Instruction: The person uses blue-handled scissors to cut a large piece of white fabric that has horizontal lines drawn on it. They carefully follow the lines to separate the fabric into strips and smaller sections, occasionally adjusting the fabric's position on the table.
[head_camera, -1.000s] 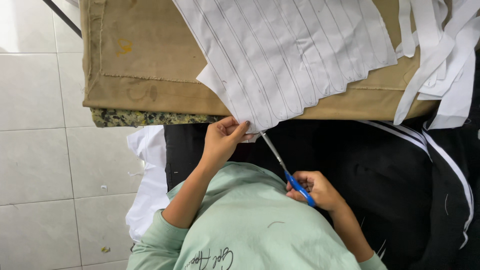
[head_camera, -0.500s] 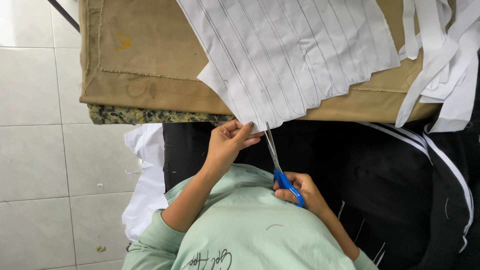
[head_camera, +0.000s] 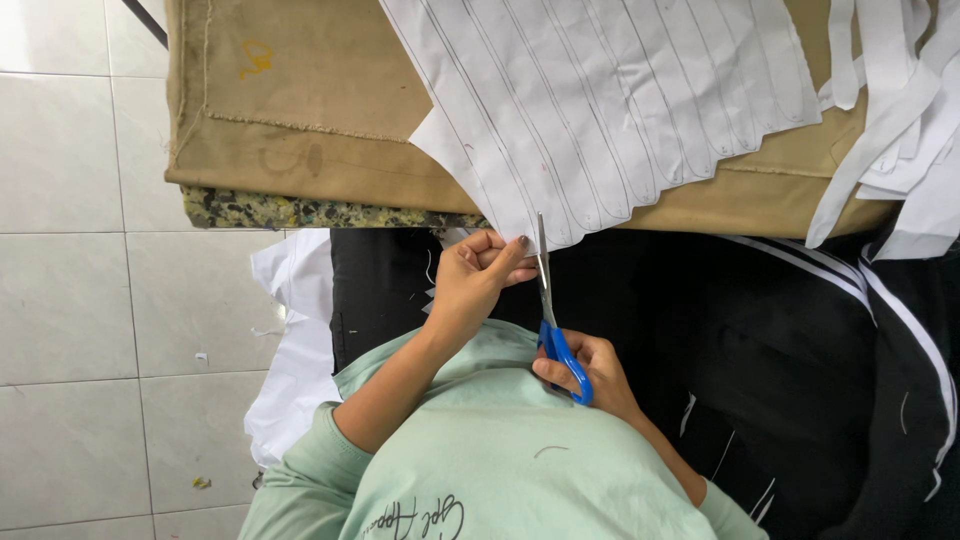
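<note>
Nearest, a pale green shirt (head_camera: 500, 470) fills the bottom of the view, both forearms reaching up from it. The right hand (head_camera: 585, 375) is curled shut around the blue handles of the scissors (head_camera: 552, 320), fingers through the loops. The blades point up and stand slightly apart, their tips at the lower edge of the paper (head_camera: 600, 100). Just left of the blades, the left hand (head_camera: 475, 285) pinches that lower corner of the paper between thumb and fingers, where it hangs off the table (head_camera: 300, 120).

The paper is a white sheet ruled with long, narrow, round-ended shapes side by side; it lies slanted across the tan cloth that covers the table. Speckled foam (head_camera: 300, 212) shows under the cloth at the near edge. Below the table hangs black cloth (head_camera: 800, 350) with white stripes, and white cloth (head_camera: 295, 340) lies beside it over the tiled floor (head_camera: 80, 300). At the far right, cut white strips (head_camera: 890, 120) trail over the table edge.
</note>
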